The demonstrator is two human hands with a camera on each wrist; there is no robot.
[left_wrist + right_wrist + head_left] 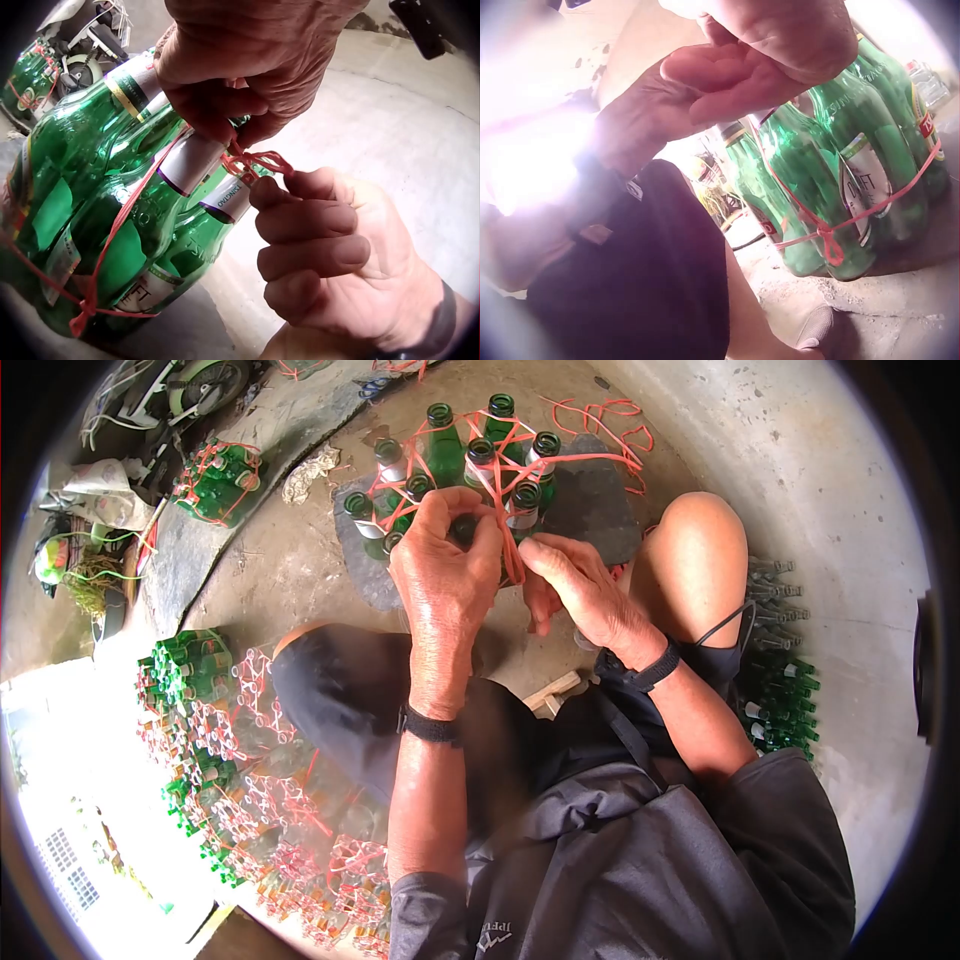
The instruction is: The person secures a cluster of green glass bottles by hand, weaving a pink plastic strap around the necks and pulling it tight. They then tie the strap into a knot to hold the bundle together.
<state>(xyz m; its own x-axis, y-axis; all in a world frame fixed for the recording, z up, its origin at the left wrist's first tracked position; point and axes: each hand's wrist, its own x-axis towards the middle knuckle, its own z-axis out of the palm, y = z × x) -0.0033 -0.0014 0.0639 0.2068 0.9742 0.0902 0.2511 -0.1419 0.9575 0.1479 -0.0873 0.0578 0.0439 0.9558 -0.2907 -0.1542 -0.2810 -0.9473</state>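
A group of green bottles stands bound with red plastic cord, which runs round and between the necks. Over the near bottles, the left hand has thumb and fingers bent together at the cord by a bottle neck. To its right, the right hand pinches a looped end of cord between thumb and forefinger, its other fingers curled, as the left wrist view shows beside the white neck labels. Lower down, another cord with a knot circles the bottle bodies. The left fingertips are partly hidden.
The bottles stand on a dark slab; loose red cord lies beyond. Another bound bundle is at the upper left. Many tied bottles fill the lower left. More green bottles stand by the pale wall at right.
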